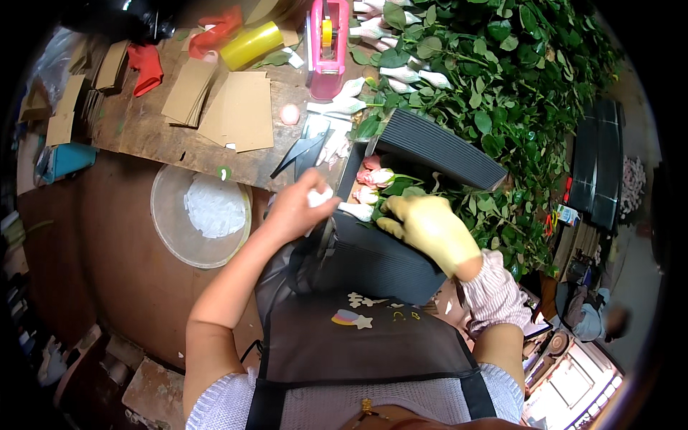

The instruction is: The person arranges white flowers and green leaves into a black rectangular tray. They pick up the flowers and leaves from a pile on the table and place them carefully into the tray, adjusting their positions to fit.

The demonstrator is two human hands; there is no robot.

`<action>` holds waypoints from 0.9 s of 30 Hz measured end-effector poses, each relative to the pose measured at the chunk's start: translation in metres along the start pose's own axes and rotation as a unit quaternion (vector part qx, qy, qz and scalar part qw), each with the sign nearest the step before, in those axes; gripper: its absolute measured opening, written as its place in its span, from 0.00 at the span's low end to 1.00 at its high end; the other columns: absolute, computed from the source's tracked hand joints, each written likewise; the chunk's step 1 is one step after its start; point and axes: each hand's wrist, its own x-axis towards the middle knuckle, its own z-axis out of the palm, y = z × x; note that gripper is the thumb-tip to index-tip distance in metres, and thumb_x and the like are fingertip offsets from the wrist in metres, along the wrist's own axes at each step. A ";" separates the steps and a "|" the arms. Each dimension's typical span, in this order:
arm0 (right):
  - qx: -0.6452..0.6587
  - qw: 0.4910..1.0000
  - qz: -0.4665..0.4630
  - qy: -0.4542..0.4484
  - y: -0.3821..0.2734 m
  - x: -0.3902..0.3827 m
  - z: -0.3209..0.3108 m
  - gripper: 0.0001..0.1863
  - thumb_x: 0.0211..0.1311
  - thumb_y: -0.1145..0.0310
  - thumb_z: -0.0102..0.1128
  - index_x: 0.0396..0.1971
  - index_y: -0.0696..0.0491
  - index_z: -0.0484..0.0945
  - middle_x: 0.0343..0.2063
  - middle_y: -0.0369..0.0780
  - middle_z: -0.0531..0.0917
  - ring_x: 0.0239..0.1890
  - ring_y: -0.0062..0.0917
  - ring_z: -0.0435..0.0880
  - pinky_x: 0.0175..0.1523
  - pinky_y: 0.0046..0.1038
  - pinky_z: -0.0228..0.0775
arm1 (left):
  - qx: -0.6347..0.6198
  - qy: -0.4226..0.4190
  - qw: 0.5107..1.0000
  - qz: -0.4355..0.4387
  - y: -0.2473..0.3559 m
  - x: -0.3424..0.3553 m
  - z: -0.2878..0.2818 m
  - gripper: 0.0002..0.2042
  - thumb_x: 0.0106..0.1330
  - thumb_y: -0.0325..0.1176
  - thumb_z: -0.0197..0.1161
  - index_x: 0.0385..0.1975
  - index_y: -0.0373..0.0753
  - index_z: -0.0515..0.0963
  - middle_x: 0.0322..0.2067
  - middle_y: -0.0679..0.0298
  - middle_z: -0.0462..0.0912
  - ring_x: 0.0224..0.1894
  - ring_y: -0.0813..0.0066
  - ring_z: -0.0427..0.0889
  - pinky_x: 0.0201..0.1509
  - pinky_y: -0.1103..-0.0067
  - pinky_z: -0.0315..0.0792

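Note:
My left hand (301, 208) is closed on a small white item (319, 198), possibly a bud sleeve, beside the trough's left end. My right hand (428, 228), in a yellow glove, has bent fingers over green stems and leaves; what they hold is hidden. Between my hands lies a white netted rose bud (356, 211). Just behind it are pink roses (371, 177) in a dark ribbed trough, with a near panel (380, 265) and a raised far panel (437, 143). Scissors (294, 154) and loose white sleeves (333, 149) lie on the table just beyond my left hand.
The wooden table (150, 143) bears cardboard pieces (236, 111), a pink tape dispenser (330, 72) and a yellow roll (251, 46). Rose stems (502, 79) are heaped at right. A round tub (164, 222) of white strips sits below left. Another person (588, 315) is at far right.

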 end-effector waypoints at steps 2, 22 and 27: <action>-0.071 0.989 0.035 -0.121 -0.001 0.018 0.015 0.13 0.68 0.60 0.61 0.41 0.54 0.84 0.35 0.48 0.89 0.40 0.45 0.89 0.45 0.44 0.80 | 0.059 -0.108 0.992 0.001 0.017 0.011 0.002 0.15 0.68 0.44 0.70 0.30 0.38 0.80 0.27 0.52 0.83 0.31 0.57 0.84 0.39 0.67 0.76; -0.188 0.936 0.004 -0.298 0.001 0.047 0.035 0.17 0.61 0.72 0.64 0.51 0.50 0.82 0.40 0.43 0.89 0.43 0.37 0.91 0.41 0.41 0.79 | 0.495 0.192 0.838 -0.127 -0.073 -0.114 -0.117 0.14 0.65 0.37 0.71 0.46 0.37 0.83 0.46 0.54 0.87 0.51 0.50 0.82 0.54 0.66 0.74; -0.225 0.933 -0.042 -0.278 0.000 0.051 0.039 0.17 0.64 0.73 0.61 0.53 0.50 0.82 0.40 0.42 0.90 0.41 0.37 0.91 0.42 0.41 0.79 | -0.171 -0.024 0.985 -0.024 -0.007 -0.017 -0.015 0.32 0.60 0.37 0.79 0.62 0.33 0.72 0.57 0.50 0.79 0.61 0.57 0.79 0.68 0.65 0.70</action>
